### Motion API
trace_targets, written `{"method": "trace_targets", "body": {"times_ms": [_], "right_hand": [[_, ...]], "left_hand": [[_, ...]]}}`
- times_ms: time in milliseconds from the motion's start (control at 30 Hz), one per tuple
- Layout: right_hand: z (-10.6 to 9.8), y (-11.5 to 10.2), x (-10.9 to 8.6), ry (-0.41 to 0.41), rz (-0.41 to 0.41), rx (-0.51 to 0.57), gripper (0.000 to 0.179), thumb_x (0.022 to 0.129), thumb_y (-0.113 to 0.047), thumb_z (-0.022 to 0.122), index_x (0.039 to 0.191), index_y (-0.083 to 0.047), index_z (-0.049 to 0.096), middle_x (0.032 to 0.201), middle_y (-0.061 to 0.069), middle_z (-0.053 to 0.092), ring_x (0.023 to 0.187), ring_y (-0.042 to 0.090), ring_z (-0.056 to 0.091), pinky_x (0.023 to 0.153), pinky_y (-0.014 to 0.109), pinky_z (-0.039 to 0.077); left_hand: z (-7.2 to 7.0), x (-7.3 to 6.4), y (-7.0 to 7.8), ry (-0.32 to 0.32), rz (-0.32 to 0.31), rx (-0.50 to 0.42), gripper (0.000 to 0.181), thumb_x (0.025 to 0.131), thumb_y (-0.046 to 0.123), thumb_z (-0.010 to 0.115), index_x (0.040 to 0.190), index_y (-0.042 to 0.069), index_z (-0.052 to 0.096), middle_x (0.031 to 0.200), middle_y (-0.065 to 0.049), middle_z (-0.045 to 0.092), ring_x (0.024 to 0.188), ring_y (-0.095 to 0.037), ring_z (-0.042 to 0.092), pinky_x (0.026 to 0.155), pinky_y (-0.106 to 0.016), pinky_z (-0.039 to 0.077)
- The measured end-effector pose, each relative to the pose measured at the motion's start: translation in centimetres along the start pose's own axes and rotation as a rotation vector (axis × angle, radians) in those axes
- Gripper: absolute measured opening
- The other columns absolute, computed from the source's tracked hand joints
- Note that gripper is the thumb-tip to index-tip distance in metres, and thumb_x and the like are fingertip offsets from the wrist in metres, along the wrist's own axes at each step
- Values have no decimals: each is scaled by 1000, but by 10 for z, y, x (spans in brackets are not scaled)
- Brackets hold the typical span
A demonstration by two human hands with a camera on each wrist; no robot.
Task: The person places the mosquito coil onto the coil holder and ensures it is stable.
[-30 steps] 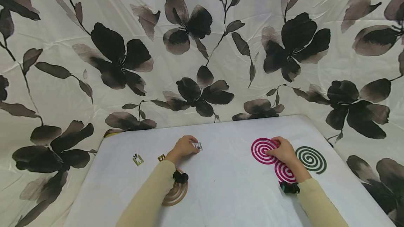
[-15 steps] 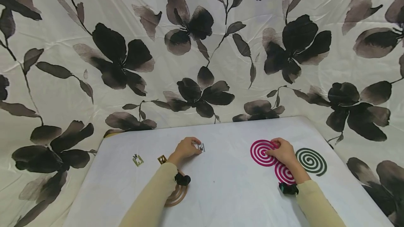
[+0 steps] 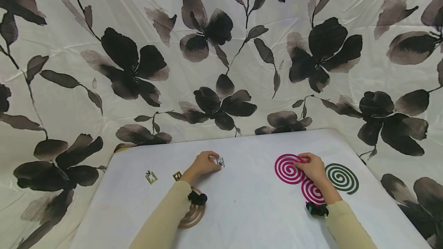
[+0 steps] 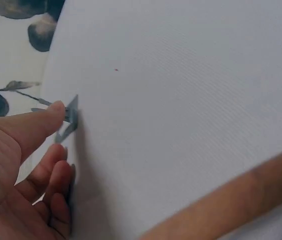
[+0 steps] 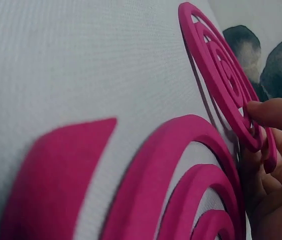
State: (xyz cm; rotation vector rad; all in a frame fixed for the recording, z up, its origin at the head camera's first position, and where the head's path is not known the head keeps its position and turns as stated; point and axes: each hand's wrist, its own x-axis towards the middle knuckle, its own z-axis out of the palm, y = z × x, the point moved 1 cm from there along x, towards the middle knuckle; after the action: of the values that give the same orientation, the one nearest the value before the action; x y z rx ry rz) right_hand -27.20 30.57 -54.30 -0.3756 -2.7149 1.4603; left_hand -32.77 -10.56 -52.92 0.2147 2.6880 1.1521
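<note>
Your left hand [image 3: 205, 163] pinches the small silver stand [image 3: 220, 162]. Your right hand [image 3: 313, 169] pinches the far pink coil [image 3: 290, 169] by its right edge, well right of the stand.

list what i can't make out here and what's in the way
Head view: much of the brown coil, behind the left sleeve and wrist camera.
Head view: part of the lower pink coil, behind the right wrist.
Head view: the cut-out in the darker gold piece, too small.
Left wrist view: part of the silver piece, behind the left hand.
</note>
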Motion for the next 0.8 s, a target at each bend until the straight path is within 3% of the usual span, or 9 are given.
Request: {"method": "trace_targets", "body": {"times_ms": [133, 300, 433, 533, 667, 800], "right_hand": [[0, 1, 0, -10, 20, 59, 41, 90, -23, 71, 122, -1, 60, 104, 15, 66, 89, 22, 60, 71, 23, 49], [0, 4, 0, -18, 44, 107, 41, 91, -23, 70, 123, 0, 60, 104, 12, 67, 88, 16, 61, 69, 19, 49], [0, 6, 1, -11, 65, 133, 40, 91, -23, 70, 123, 0, 61, 102, 11, 67, 85, 14, 61, 67, 18, 49], [1, 7, 1, -17, 77, 145, 41, 91, -23, 69, 124, 1, 60, 103, 10, 67, 85, 14, 60, 67, 19, 49], [1, 8, 1, -22, 98, 145, 42, 92, -24, 69, 125, 0, 60, 103, 10, 67, 85, 13, 60, 67, 19, 48], [0, 7, 1, -30, 97, 164, 43, 92, -24, 68, 126, 1, 59, 105, 11, 67, 85, 12, 61, 67, 19, 49]], "left_hand": [[-4, -3, 6, 1, 50, -97, 42, 80, 13, 80, 117, 2, 66, 84, -4, 61, 74, -18, 55, 63, -30, 45], [1, -16, 22, 7, 119, -144, 32, 86, 12, 73, 115, 0, 66, 89, -6, 63, 77, -19, 58, 62, -30, 47], [11, -30, 35, 48, 175, -63, 28, 87, 14, 71, 113, 2, 68, 100, -10, 63, 85, -22, 57, 70, -35, 48], [17, -38, 41, 152, 187, 33, 26, 86, 14, 72, 110, 5, 69, 104, -12, 62, 89, -25, 57, 76, -44, 46], [27, -48, 48, 270, 180, 80, 23, 84, 14, 73, 107, 9, 70, 104, -10, 63, 92, -25, 59, 81, -51, 43], [40, -59, 64, 275, 233, 60, 20, 86, 15, 71, 106, 10, 70, 103, -7, 63, 91, -25, 60, 79, -45, 45]]}}
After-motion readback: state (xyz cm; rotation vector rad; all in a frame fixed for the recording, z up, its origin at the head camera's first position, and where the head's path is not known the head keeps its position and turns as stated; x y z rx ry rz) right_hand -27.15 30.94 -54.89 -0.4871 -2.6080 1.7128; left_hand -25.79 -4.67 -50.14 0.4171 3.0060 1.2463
